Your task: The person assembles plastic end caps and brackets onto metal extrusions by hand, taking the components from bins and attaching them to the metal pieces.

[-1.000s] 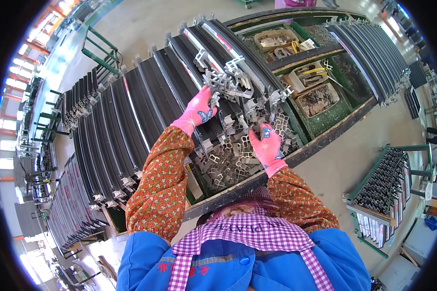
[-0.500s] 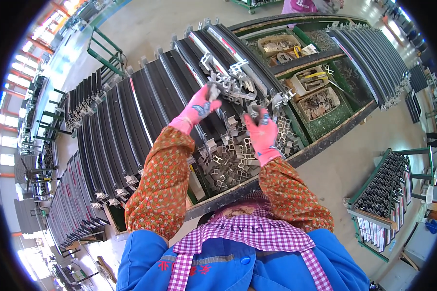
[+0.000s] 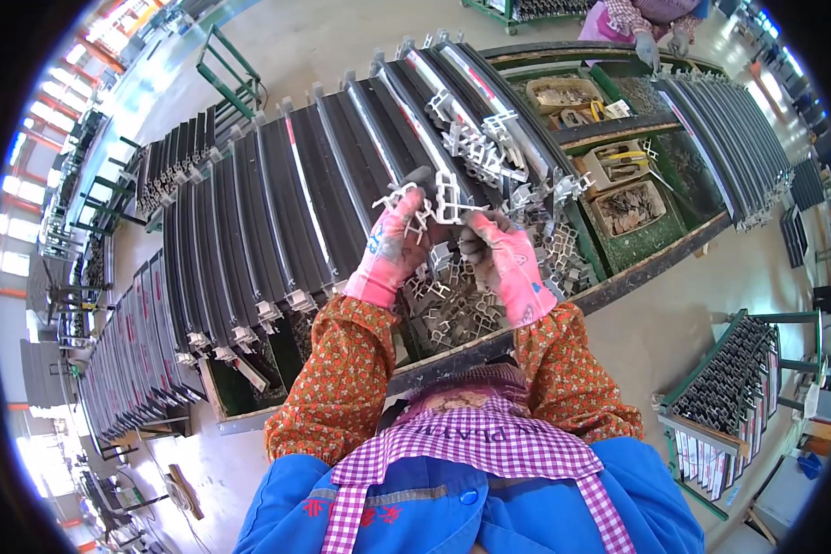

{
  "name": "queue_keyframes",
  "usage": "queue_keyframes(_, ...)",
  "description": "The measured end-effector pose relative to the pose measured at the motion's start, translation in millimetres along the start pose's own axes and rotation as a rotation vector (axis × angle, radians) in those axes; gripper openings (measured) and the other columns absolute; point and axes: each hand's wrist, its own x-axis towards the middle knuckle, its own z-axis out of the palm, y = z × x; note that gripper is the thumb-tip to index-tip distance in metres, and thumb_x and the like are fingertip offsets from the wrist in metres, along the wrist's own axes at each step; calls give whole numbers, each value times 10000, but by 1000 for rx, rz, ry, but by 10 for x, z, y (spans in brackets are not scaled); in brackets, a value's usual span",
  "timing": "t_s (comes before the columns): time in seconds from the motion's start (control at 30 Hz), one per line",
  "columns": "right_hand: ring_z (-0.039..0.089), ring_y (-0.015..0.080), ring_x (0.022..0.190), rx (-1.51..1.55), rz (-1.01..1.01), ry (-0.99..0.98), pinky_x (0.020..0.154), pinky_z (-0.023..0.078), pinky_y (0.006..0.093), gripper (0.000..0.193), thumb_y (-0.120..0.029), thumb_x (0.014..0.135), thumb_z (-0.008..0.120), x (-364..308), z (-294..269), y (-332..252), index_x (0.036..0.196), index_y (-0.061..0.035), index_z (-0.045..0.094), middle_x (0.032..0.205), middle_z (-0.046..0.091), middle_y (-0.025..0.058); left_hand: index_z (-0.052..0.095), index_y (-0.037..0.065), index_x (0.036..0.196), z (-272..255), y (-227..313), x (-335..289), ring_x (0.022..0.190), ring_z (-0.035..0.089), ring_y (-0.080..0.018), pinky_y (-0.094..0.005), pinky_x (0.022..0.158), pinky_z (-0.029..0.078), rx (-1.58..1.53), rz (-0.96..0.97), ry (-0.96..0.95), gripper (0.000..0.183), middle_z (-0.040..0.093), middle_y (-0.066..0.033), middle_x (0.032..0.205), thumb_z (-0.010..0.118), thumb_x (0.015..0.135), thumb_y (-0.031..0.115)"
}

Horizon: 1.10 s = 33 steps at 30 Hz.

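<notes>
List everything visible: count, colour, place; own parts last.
metal clips: several, silver, in hands
clip pile: one, silver, below hands
strips: many, black, across bench
bench: one, green, below strips
tubs: at least three, beige, right of hands
tools: several, yellow, near tubs
racks: several, green, both sides
coworker: one, pink clothing, upper right
left hand: one, pink-gloved, at clips
right hand: one, pink-gloved, at clips
sleeves: two, orange floral, forearms
apron: one, purple check, chest
jacket: one, blue, bottom
</notes>
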Motion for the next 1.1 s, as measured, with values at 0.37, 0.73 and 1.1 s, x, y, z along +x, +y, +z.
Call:
queue_keyframes(0.37, 632, 123, 639, -134, -95, 72, 570, 500, 210, 270, -200, 819, 664, -296, -64, 89, 998, -15, 582, 807, 661, 68, 575, 56, 1048, 173, 9, -361, 743, 607, -122, -256, 657, 507, 422, -25, 200, 259, 629, -23, 876, 622, 794, 29)
queue_keyframes(0.73, 573, 82, 563, -308, -233, 214, 506, 455, 186, 187, -176, 830, 643, -559, -83, 65, 941, -28, 616, 685, 611, 14, 580, 47, 1005, 186, -147, -407, 660, 593, -126, -248, 571, 483, 313, 2, 284, 229, 622, -32, 811, 636, 783, 44)
queue_keyframes(1.1, 587, 72, 780, -105, 93, -95, 648, 465, 180, 284, -206, 860, 616, -649, -288, 38, 1109, -74, 588, 1017, 621, 17, 548, 43, 1079, 255, -169, -653, 622, 591, -110, -177, 458, 455, 244, -459, -35, 272, 623, -56, 820, 625, 837, 141)
